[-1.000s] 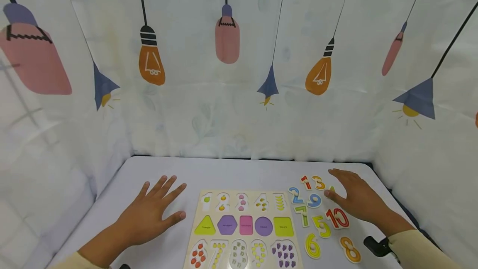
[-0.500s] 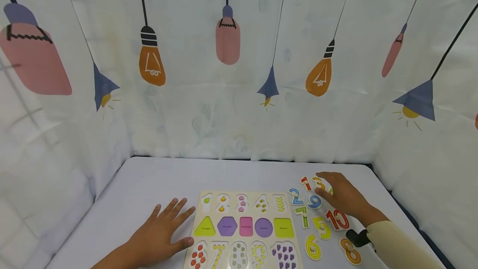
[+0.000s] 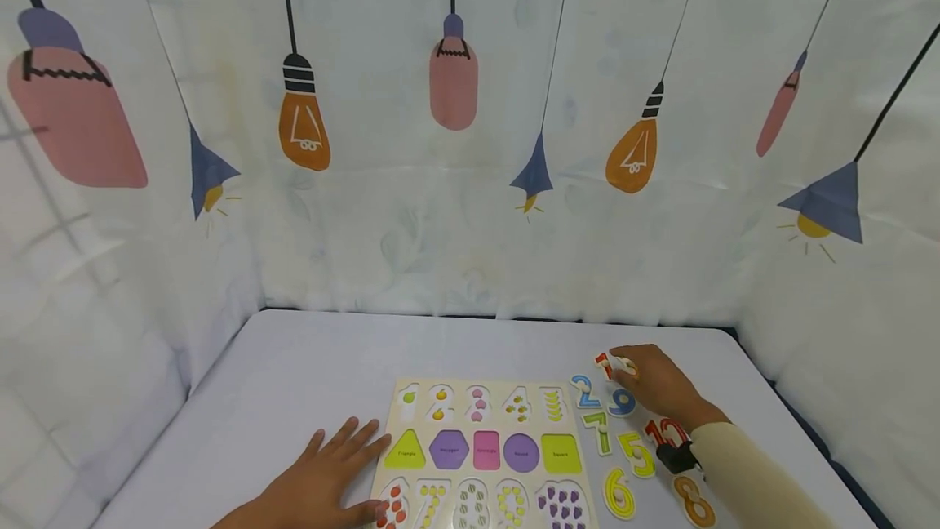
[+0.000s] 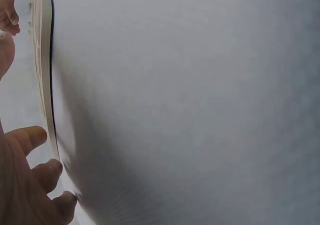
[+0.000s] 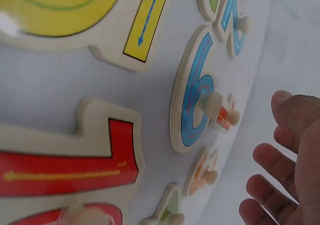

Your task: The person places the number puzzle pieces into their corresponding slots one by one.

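The left hand lies with spread fingers at the left edge of the puzzle board; in the left wrist view its fingers touch the board's side. The right hand reaches over the orange 3, beside the red 1. In the right wrist view the right hand has bent, parted fingers and holds nothing; the knobbed blue 9, red 1 and orange 3 lie on the table.
Right of the board lie the blue 2, green 7, yellow 5, yellow 6, red 10 and orange 8. Patterned cloth hangs behind and beside the white table.
The right hand has moved left from beyond the number pieces to over the 3. The left hand has moved nearer and right, onto the board's edge.
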`<action>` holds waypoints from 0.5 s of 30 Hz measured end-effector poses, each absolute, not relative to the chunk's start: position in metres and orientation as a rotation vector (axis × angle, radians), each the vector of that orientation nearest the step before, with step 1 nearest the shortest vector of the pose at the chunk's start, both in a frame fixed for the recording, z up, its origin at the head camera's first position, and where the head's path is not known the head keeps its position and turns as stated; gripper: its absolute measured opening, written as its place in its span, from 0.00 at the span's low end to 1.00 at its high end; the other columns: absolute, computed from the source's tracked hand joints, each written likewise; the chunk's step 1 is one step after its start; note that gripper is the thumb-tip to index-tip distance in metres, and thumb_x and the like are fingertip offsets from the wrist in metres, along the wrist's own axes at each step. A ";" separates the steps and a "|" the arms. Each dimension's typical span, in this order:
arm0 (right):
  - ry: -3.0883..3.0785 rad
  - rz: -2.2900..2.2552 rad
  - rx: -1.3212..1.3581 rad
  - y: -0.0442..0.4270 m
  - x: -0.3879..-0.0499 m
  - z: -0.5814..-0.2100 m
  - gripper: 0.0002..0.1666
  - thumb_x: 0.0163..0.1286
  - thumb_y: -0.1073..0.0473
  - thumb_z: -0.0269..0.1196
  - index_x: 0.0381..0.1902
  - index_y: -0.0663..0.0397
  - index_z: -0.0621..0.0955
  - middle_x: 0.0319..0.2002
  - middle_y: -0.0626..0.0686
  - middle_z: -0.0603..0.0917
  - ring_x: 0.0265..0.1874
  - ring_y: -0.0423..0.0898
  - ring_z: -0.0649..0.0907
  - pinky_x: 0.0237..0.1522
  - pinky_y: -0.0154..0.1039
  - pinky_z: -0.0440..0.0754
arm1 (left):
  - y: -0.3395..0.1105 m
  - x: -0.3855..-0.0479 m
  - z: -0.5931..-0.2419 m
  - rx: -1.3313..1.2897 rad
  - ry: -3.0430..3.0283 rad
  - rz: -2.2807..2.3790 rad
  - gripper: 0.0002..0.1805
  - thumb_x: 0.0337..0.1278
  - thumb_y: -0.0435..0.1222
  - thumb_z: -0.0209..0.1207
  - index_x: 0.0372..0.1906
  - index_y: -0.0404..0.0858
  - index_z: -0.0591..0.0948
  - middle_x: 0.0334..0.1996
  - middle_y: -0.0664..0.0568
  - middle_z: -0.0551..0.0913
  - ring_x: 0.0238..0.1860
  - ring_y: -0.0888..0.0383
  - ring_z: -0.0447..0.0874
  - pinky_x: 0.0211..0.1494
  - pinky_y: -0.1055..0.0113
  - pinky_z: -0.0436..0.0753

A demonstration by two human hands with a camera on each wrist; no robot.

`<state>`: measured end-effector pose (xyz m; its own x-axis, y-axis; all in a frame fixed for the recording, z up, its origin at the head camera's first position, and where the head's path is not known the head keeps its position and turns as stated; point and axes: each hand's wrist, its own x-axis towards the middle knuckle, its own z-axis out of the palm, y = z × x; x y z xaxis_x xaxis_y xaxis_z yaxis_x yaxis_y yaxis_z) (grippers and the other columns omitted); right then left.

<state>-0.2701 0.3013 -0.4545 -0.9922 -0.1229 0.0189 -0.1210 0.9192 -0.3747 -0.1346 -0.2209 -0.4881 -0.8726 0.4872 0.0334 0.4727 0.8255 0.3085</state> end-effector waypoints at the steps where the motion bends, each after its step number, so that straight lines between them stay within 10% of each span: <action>1: 3.073 -0.599 -0.188 0.301 -0.272 -0.457 0.32 0.72 0.46 0.67 0.69 0.52 0.78 0.67 0.65 0.75 0.67 0.67 0.72 0.63 0.70 0.70 | -0.221 -0.134 -0.489 0.781 2.957 0.477 0.48 0.59 0.70 0.56 0.75 0.43 0.71 0.74 0.42 0.69 0.75 0.33 0.59 0.66 0.23 0.57; 15: 3.122 -0.544 -0.317 0.297 -0.294 -0.471 0.13 0.73 0.56 0.67 0.53 0.49 0.87 0.52 0.55 0.83 0.57 0.60 0.78 0.59 0.63 0.76 | -0.222 -0.132 -0.483 0.807 2.921 0.387 0.55 0.53 0.76 0.53 0.78 0.44 0.67 0.76 0.45 0.66 0.76 0.35 0.58 0.68 0.26 0.58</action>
